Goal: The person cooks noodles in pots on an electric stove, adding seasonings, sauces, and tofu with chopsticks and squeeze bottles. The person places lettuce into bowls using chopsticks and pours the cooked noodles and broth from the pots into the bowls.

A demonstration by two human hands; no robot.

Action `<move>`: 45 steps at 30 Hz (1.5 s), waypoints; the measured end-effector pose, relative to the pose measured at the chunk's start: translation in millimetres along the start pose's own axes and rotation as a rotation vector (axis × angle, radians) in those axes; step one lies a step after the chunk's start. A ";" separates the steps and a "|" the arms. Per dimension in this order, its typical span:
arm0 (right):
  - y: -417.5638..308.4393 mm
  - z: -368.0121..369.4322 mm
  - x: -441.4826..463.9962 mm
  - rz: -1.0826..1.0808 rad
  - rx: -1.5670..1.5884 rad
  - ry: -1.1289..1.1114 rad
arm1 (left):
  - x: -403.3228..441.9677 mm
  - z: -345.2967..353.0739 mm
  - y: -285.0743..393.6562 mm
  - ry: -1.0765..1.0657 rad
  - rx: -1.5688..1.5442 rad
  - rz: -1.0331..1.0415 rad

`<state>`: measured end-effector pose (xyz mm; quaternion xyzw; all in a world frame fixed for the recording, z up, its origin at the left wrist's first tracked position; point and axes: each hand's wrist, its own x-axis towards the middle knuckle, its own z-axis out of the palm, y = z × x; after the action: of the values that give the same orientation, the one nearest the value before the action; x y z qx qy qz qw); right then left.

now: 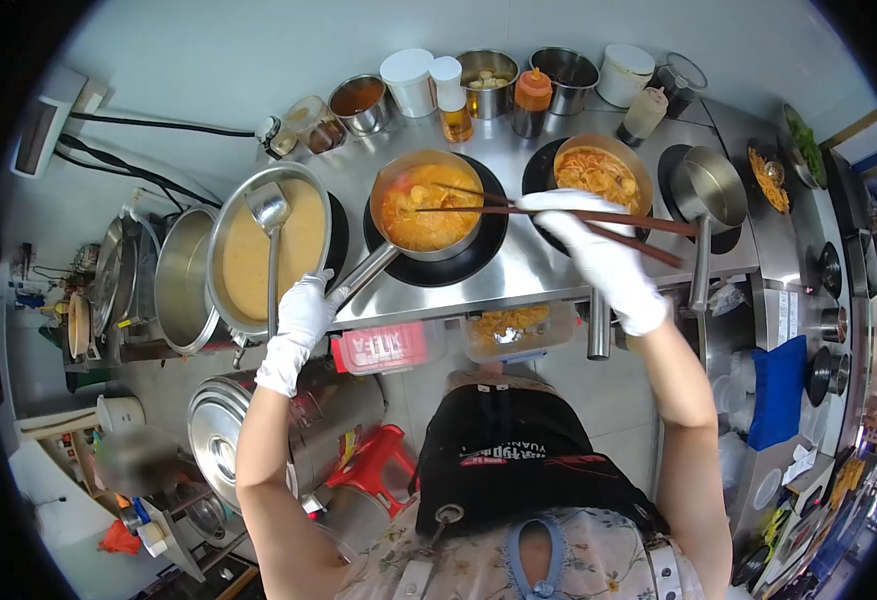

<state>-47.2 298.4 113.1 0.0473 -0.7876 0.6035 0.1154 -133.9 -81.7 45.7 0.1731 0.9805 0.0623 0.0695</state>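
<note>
My left hand (304, 315), in a white glove, is closed around the end of the long handle of a saucepan (391, 180). Orange-red broth with noodles and pale pieces (428, 212) fills that pan, which sits on a black round burner (488, 245). Long brown chopsticks (613, 217) are gripped in my gloved right hand (593, 250), their tips in the broth. Behind that hand, a second saucepan (646, 175) holds noodles in red broth. Left of the first pan, a ladle (270, 210) rests in a big pot (220, 250) of creamy tan liquid, its handle close to my left hand.
Along the back wall stand a red sauce pot (360, 105), white tubs (408, 82) and an orange-capped bottle (531, 100). An unused-looking saucepan (708, 190) sits at right. Below the counter's front edge are plastic boxes (520, 332) and a red stool (373, 465).
</note>
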 end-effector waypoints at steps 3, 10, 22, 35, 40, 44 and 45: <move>10.3 32.6 12.6 0.014 0.153 -0.024 | 15.9 7.6 -8.3 -0.156 0.077 -0.041; 44.9 -20.7 -24.0 0.185 0.668 0.337 | 20.1 27.1 -15.6 0.106 -0.172 0.023; 31.1 -140.5 -161.6 0.121 1.337 0.702 | 22.8 12.4 66.4 0.101 -0.368 0.096; 25.2 -380.6 -435.8 -0.268 1.356 1.176 | -51.8 35.4 501.0 -0.268 -0.990 0.519; 29.8 -479.5 -557.3 -0.362 1.363 1.389 | -92.7 114.1 748.2 -0.827 -1.001 0.624; 29.4 -522.8 -649.9 -0.472 1.418 1.573 | -131.7 200.5 942.7 -1.086 -0.893 0.599; 31.3 -526.0 -669.8 -0.507 1.415 1.574 | -149.0 221.6 981.7 -1.110 -0.826 0.722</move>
<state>660.6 769.0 52.5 -0.1356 0.0660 0.7400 0.6554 364.4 803.4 -11.4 0.4474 0.5826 0.3454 0.5840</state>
